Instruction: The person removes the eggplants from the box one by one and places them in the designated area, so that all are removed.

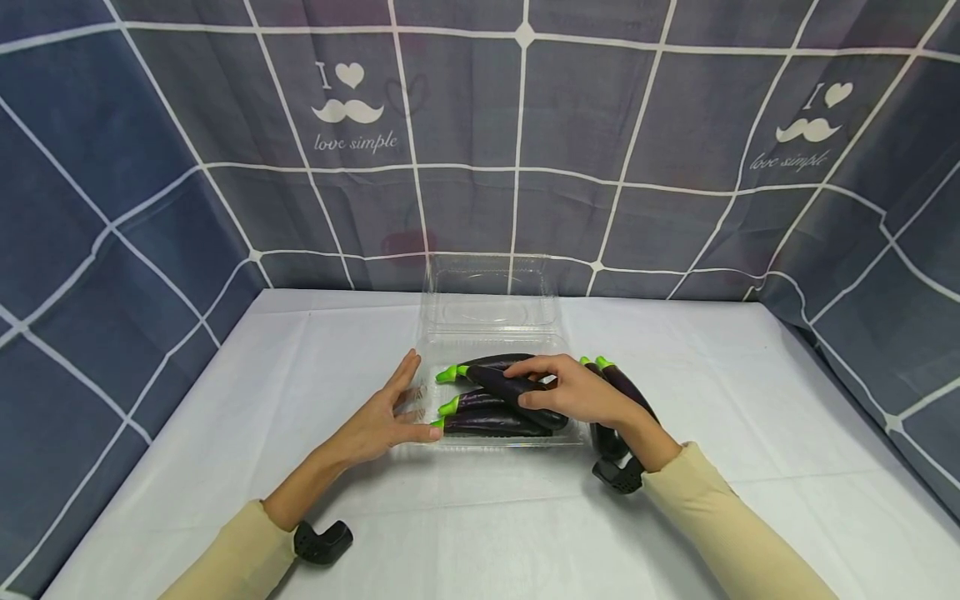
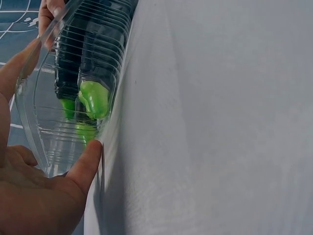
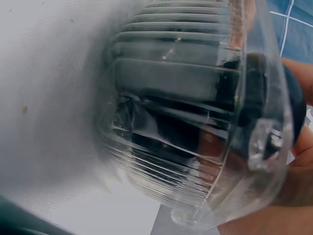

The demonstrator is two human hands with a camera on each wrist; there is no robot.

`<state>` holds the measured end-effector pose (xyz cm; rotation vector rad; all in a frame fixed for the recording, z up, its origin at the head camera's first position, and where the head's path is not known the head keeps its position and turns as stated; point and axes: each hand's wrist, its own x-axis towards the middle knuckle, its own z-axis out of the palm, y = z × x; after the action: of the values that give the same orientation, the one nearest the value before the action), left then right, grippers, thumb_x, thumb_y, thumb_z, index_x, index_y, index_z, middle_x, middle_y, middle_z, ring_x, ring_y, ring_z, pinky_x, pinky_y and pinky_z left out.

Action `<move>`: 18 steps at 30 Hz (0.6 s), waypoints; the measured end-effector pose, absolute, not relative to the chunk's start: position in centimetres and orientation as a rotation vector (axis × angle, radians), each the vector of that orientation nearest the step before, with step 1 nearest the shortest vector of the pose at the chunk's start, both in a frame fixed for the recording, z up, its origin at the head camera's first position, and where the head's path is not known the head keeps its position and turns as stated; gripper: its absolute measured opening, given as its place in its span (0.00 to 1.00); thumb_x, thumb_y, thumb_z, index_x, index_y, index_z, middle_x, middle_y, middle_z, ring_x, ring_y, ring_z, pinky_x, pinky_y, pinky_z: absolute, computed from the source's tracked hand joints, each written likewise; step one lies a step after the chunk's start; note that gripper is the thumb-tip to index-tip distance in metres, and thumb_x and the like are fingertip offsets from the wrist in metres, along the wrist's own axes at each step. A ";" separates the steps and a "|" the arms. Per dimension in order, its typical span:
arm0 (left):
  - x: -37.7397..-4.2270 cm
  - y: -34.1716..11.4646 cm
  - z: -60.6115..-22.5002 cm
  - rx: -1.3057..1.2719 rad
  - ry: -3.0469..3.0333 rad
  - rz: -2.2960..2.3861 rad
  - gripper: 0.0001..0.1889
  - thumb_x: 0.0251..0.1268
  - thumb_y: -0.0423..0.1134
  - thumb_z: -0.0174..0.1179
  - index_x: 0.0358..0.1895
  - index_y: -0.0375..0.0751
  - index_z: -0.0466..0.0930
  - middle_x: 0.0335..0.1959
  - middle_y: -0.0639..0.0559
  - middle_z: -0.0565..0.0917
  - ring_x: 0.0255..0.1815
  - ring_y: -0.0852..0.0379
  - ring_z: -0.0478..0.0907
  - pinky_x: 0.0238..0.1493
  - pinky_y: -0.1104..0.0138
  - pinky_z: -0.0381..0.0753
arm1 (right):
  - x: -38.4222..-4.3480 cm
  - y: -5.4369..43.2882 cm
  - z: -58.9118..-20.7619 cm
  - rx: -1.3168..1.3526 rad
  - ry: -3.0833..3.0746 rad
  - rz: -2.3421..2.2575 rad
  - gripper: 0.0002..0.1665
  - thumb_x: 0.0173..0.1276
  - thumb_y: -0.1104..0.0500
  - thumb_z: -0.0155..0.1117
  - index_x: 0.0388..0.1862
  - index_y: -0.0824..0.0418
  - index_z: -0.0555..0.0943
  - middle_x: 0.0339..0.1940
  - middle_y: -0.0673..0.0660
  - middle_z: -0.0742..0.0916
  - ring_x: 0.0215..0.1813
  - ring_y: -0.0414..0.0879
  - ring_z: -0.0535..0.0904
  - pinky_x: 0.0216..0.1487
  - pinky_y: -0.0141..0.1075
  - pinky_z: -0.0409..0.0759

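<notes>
A hinged clear plastic box (image 1: 487, 445) holds several dark purple eggplants with bright green stem ends, among them a front eggplant (image 1: 491, 425). My left hand (image 1: 382, 421) rests against the box's left end, fingers spread and straight. In the left wrist view its thumb (image 2: 88, 164) touches the box wall beside the green stems (image 2: 95, 99). Over the box my right hand (image 1: 573, 390) grips an eggplant (image 1: 491, 382) slanting across the others, stem end to the left. Through the ribbed wall in the right wrist view, the eggplant's blunt end (image 3: 293, 100) shows above the rim beside the fingers.
Behind the box its raised clear lid (image 1: 491, 310) leans back towards the checked cloth backdrop (image 1: 465, 208). Two more eggplants (image 1: 626, 385) lie on the white tablecloth (image 1: 465, 525) right of the box, partly hidden by my right forearm.
</notes>
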<state>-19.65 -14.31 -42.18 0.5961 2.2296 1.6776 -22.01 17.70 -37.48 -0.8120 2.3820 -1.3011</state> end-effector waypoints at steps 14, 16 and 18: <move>-19.6 -14.3 -42.1 0.586 2.229 1.683 0.61 0.55 0.42 0.75 0.81 0.48 0.33 0.80 0.55 0.30 0.78 0.40 0.46 0.70 0.51 0.63 | -21.9 17.7 -37.4 -0.806 2.390 -1.301 0.23 0.68 0.59 0.66 0.62 0.56 0.80 0.54 0.52 0.82 0.49 0.50 0.74 0.40 0.41 0.79; -19.6 -14.3 -42.1 0.586 2.228 1.685 0.61 0.55 0.42 0.75 0.81 0.48 0.33 0.80 0.55 0.30 0.78 0.40 0.46 0.70 0.51 0.63 | -21.9 17.6 -37.4 -0.800 2.389 -1.304 0.23 0.68 0.59 0.66 0.62 0.56 0.81 0.55 0.51 0.82 0.50 0.50 0.73 0.42 0.42 0.79; -19.7 -14.3 -42.2 0.590 2.228 1.684 0.61 0.55 0.42 0.75 0.81 0.48 0.33 0.80 0.55 0.30 0.78 0.40 0.46 0.69 0.51 0.63 | -21.8 17.6 -37.3 -0.797 2.386 -1.307 0.23 0.68 0.59 0.67 0.62 0.56 0.81 0.56 0.51 0.82 0.51 0.50 0.73 0.43 0.42 0.79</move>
<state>-19.65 -14.31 -42.20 0.5898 2.2284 1.6841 -21.84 17.62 -37.31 -0.7969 2.3864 -1.3074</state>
